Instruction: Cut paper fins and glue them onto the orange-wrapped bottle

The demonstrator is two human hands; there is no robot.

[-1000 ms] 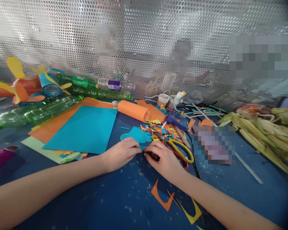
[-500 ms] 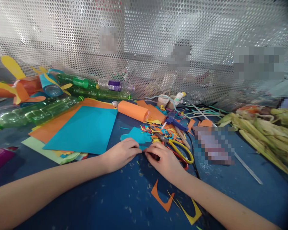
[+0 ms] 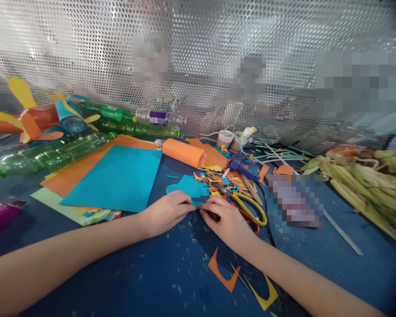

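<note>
My left hand (image 3: pixel 170 212) and my right hand (image 3: pixel 225 219) meet fingertip to fingertip just above the blue tabletop. Both are pinched on a small piece of blue paper (image 3: pixel 197 203), mostly covered by the fingers. Right behind them lies a larger blue paper cutout (image 3: pixel 187 187) with rounded edges. Scissors with yellow handles (image 3: pixel 251 207) rest beside my right hand, and a red handle (image 3: pixel 252 222) shows partly behind that hand. A blue sheet of paper (image 3: pixel 119 178) lies to the left, on top of orange and pale green sheets.
An orange-wrapped bottle (image 3: pixel 184 152), a blue glue gun (image 3: pixel 240 169) and many paper scraps lie beyond my hands. Green bottles (image 3: pixel 56 154) and a paper-decorated bottle model (image 3: pixel 42 116) stand left. Corn husks (image 3: pixel 366 185) lie right. A perforated metal screen (image 3: pixel 198 57) rises behind.
Almost nothing differs. Both hands keep their pinch on the small blue paper, and the view has shifted very slightly.
</note>
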